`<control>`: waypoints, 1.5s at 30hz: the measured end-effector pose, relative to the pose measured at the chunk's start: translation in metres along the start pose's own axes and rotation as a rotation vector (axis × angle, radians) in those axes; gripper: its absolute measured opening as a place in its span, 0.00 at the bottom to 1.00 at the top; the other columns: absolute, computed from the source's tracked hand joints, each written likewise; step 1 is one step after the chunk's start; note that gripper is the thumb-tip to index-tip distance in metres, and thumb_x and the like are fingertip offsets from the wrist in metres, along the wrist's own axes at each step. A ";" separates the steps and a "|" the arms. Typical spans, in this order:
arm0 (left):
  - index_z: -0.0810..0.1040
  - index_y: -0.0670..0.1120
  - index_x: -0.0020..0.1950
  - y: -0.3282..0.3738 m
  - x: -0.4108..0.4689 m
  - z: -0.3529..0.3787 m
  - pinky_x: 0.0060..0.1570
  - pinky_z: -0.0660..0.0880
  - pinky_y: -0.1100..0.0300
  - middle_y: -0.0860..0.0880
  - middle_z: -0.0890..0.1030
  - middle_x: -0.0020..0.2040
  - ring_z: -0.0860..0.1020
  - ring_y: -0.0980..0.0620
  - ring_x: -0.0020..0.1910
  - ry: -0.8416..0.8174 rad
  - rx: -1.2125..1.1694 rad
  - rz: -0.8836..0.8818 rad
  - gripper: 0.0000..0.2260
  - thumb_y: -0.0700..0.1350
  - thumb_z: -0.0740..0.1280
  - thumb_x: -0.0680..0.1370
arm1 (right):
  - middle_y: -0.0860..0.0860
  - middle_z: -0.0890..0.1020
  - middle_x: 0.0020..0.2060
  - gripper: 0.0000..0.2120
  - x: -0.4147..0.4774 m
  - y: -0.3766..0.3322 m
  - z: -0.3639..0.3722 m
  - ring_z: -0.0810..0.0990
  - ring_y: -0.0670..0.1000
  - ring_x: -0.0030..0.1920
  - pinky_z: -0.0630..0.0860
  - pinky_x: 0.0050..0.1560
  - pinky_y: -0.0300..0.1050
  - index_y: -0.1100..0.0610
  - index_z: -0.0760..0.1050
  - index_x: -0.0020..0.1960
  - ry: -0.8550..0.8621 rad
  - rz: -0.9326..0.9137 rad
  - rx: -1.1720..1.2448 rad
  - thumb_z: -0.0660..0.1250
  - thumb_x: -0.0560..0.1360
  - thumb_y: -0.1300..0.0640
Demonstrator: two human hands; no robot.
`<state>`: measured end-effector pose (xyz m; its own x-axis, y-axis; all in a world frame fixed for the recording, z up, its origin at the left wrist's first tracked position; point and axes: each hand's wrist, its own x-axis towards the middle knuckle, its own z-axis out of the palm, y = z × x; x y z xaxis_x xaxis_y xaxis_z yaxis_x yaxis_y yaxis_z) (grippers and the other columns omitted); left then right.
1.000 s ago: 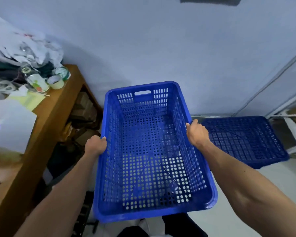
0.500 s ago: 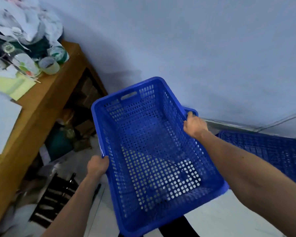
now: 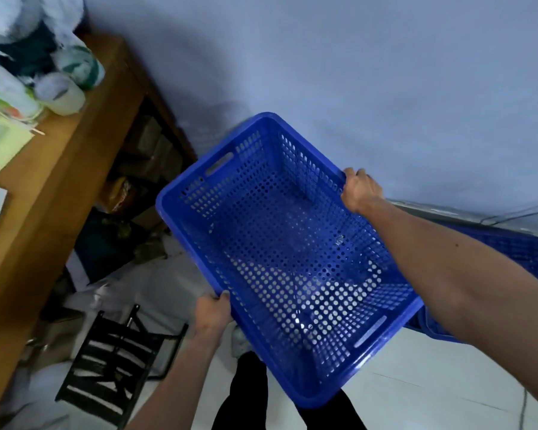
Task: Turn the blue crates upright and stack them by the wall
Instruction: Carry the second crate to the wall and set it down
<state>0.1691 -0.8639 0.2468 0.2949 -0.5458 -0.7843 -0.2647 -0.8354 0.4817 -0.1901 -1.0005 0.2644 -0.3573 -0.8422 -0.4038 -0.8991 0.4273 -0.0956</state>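
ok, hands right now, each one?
Left hand: grips the blue crate by its long rim.
Right hand: grips the opposite rim.

This looks like a cluttered storeroom or back room, a working space more than a living one. A plain wooden table [image 3: 75, 156] stands against a bare, pale painted wall [image 3: 354, 72], its top crowded with blurred tubs and cups [image 3: 64, 96], a green sheet of paper [image 3: 0, 147] and bundled cloth or plastic. Cardboard boxes [image 3: 151, 141] and dark bags are crammed beneath it. On the light tiled floor [image 3: 416, 383] lie white bags [image 3: 156, 283] and a black slatted metal frame [image 3: 112, 361]. Perforated plastic storage stock adds to it: one blue crate [image 3: 286, 252] held up, a second crate [image 3: 528, 256] by the wall, where a loose cable [image 3: 522, 212] runs.
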 end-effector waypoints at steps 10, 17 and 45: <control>0.75 0.38 0.53 -0.016 0.024 0.027 0.49 0.82 0.45 0.38 0.83 0.49 0.83 0.43 0.46 -0.077 0.041 0.001 0.04 0.35 0.62 0.80 | 0.63 0.72 0.62 0.23 0.030 0.014 0.028 0.72 0.64 0.62 0.74 0.57 0.57 0.64 0.64 0.68 0.014 0.088 0.097 0.65 0.76 0.59; 0.74 0.43 0.43 0.025 0.031 0.013 0.46 0.80 0.49 0.44 0.81 0.39 0.81 0.47 0.39 -0.092 0.623 0.197 0.13 0.52 0.68 0.79 | 0.61 0.69 0.63 0.27 0.038 0.024 0.017 0.71 0.62 0.63 0.72 0.58 0.56 0.62 0.61 0.70 -0.095 0.041 0.089 0.64 0.76 0.53; 0.66 0.50 0.75 0.068 0.087 -0.019 0.77 0.50 0.54 0.47 0.69 0.73 0.62 0.48 0.75 -0.365 1.801 1.024 0.27 0.53 0.66 0.77 | 0.59 0.73 0.65 0.25 -0.254 -0.105 0.175 0.76 0.60 0.62 0.73 0.59 0.53 0.62 0.58 0.72 -0.448 -0.146 0.021 0.58 0.79 0.52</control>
<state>0.1943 -0.9699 0.2187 -0.5900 -0.4378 -0.6784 -0.6271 0.7777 0.0435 0.0394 -0.7741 0.2175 -0.0786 -0.6708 -0.7374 -0.9248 0.3253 -0.1974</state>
